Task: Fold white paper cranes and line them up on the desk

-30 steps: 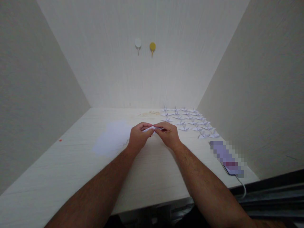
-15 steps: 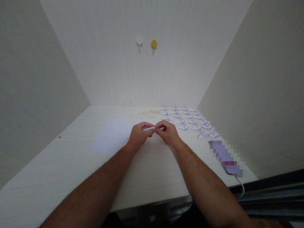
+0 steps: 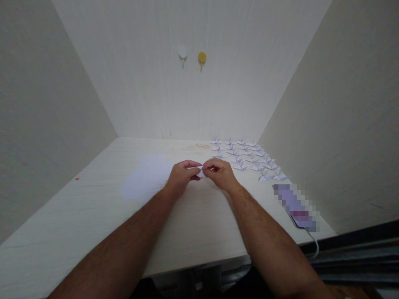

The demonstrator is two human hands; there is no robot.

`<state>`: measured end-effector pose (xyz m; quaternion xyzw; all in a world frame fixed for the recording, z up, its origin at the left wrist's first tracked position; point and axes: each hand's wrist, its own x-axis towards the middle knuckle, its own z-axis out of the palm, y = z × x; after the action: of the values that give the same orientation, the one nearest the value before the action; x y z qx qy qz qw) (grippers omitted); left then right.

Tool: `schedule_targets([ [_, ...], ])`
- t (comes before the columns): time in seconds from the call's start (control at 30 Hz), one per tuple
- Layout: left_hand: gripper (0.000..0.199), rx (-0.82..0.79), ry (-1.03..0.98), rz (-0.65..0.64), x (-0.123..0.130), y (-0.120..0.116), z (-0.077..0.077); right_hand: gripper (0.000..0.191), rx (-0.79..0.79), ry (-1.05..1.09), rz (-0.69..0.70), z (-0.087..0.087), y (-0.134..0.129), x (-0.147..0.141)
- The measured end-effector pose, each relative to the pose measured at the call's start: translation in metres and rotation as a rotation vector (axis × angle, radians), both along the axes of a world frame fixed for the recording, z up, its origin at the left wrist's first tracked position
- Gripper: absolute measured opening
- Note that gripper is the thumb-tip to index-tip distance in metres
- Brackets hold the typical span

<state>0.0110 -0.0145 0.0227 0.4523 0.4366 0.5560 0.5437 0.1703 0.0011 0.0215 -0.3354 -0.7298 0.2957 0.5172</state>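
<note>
A small folded piece of white paper (image 3: 201, 172) is held between my two hands above the middle of the table. My left hand (image 3: 183, 176) pinches its left part, thumb on top and fingers beneath. At the right end, my right hand (image 3: 220, 173) grips the paper between thumb and fingertips. Fingers cover much of the paper, so its full shape is hidden. Just left of my left hand lie white paper sheets (image 3: 143, 176) on the table. Beyond my right hand stand several folded paper cranes (image 3: 240, 167) in rows.
A phone (image 3: 293, 205) with a blurred screen lies at the table's right edge, its white cable (image 3: 317, 247) hanging over the front. A small orange-red bit (image 3: 77, 179) is at the far left. White and yellow hooks (image 3: 202, 57) are on the back wall. Panels flank both sides.
The paper has tilted between my fingers, and more of its white face shows. My left thumb has shifted slightly along it. Both hands stay in nearly the same place.
</note>
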Motion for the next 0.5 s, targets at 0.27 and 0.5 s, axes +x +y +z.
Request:
schedule_targets([
  [0.27,0.018,-0.076,-0.090,0.000,0.0018,-0.0025,0.0029,0.009,0.100,0.005,0.014,-0.0037,0.0020,-0.0007],
  [0.5,0.023,-0.094,-0.134,-0.003,0.0020,-0.0016,0.0005,0.009,0.096,-0.021,0.014,-0.0031,0.0023,-0.0003],
])
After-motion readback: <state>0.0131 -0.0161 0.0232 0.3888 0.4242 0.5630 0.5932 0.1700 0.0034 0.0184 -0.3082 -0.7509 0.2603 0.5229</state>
